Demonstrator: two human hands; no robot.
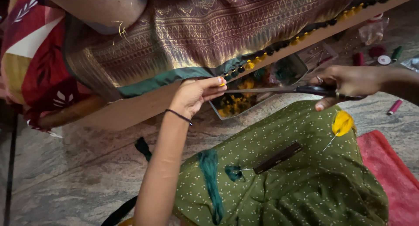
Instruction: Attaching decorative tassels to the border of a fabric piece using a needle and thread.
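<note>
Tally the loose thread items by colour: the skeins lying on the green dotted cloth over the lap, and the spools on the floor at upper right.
Yellow skein: 1
Teal skeins: 2
Red or maroon spools: 3
Green spool: 1
White-topped spool: 1
Total: 8

The scissors' (pixel 279 90) blade tips vanish behind the left hand (pixel 194 96), and their handles are buried in the right hand (pixel 349 81). What the left fingers (pixel 214 83) pinch is too small to tell beyond a speck of yellow. The tray (pixel 257 88) sits half under the wooden bar (pixel 323 31), its contents blurred. The cloth (pixel 209 29) runs off the top edge. The red mat (pixel 393 173) is cut off at the right.
</note>
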